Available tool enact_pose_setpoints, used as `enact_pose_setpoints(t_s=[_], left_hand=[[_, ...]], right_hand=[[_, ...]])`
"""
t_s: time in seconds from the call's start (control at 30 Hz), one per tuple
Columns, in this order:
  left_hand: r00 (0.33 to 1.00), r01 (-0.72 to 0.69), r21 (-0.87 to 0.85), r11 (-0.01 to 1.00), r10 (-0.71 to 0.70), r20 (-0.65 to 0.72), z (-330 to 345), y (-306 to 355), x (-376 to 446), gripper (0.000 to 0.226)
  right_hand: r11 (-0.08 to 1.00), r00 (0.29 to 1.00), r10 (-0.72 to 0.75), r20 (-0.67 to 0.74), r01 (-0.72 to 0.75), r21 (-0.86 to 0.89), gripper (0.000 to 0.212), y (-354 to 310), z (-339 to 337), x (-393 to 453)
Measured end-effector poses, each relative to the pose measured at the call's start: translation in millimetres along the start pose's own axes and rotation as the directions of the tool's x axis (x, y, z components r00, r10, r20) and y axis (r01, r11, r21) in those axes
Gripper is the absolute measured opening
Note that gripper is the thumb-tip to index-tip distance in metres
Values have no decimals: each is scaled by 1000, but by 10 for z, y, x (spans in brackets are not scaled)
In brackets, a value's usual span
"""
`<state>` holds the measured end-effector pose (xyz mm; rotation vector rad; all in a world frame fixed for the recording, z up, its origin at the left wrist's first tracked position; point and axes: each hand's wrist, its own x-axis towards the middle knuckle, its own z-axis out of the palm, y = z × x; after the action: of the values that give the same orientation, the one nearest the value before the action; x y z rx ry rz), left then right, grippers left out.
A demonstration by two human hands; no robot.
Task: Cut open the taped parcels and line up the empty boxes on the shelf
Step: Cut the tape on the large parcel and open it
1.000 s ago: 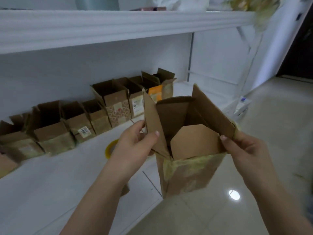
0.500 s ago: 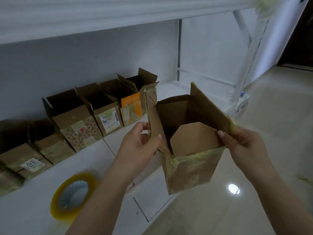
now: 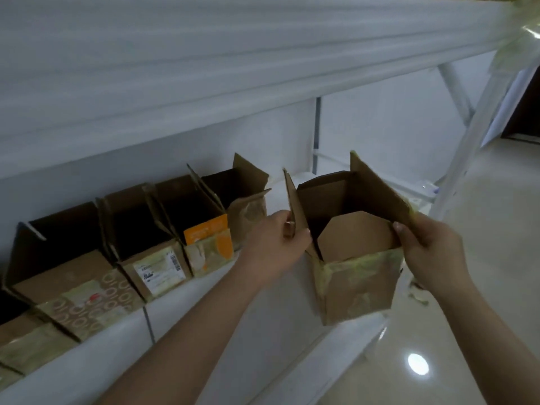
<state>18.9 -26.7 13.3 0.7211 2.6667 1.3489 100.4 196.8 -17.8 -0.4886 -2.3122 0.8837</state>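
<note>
An open, empty cardboard box (image 3: 359,282) with yellowed tape on its sides hangs in the air over the front edge of the white shelf (image 3: 204,305). My left hand (image 3: 274,244) pinches its left flap. Its right flap and wall sit in the grip of my right hand (image 3: 429,252). To the left, several opened boxes stand in a row on the shelf against the back wall; the nearest one (image 3: 242,197) is plain brown, then comes a box with an orange label (image 3: 204,229).
An upper shelf board (image 3: 233,68) juts out overhead. White slanted frame struts (image 3: 473,135) stand at the right end. Glossy floor tiles (image 3: 482,317) lie to the right and below. Bare shelf shows between the row's right end and the struts.
The held box has moved up and toward the shelf, closer to the right end of the row. The view shifted right; the tape roll seen earlier has dropped out of sight.
</note>
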Motion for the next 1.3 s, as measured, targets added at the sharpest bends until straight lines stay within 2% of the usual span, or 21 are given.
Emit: enact_pose_setpoints(t_s=[0.13, 0.3, 0.4, 0.5, 0.6, 0.67, 0.73, 0.8, 0.83, 0.9, 1.0, 1.3], left_hand=[[996, 11, 165, 986, 5, -92, 83, -78, 538, 32], [984, 84, 293, 952, -34, -173, 165, -117, 986, 29], [980, 118, 343, 932, -52, -194, 223, -184, 1131, 30], [977, 133, 384, 914, -56, -206, 257, -262, 1227, 30], [984, 133, 422, 897, -68, -164, 203, -326, 1225, 38], [991, 125, 526, 841, -76, -113, 117, -373, 1187, 67], [990, 138, 688, 713, -88, -108, 22, -441, 1148, 96], [985, 171, 834, 525, -112, -132, -35, -548, 1156, 93], [977, 203, 872, 445, -148, -152, -34, -593, 1158, 85], [955, 276, 886, 372, -209, -210, 0, -719, 1194, 67], [931, 359, 876, 323, -194, -310, 25, -871, 1228, 49], [914, 406, 824, 395, -172, -368, -81, -922, 1286, 54]], right_hand=[[998, 998, -54, 37, 52, 46, 19, 163, 324, 639], [993, 979, -116, 166, 113, 27, 20, 290, 695, 1241], [990, 957, -138, 254, 137, 23, 21, 353, 846, 1453], [989, 925, -135, 354, 104, 103, 27, 424, 1000, 1620], [986, 887, -132, 443, 71, 152, 35, 488, 1106, 1765], [975, 828, -167, 535, 58, 214, 48, 526, 1144, 1833], [954, 763, -235, 602, 62, 294, 85, 587, 1190, 1868], [954, 743, -233, 627, 51, 294, 124, 671, 1287, 1887], [959, 750, -223, 623, 52, 279, 131, 716, 1354, 1891], [963, 781, -207, 589, 59, 261, 124, 780, 1492, 1906], [972, 825, -181, 536, 68, 224, 92, 774, 1635, 1998], [953, 785, -254, 564, 105, 283, 76, 500, 1950, 2210]])
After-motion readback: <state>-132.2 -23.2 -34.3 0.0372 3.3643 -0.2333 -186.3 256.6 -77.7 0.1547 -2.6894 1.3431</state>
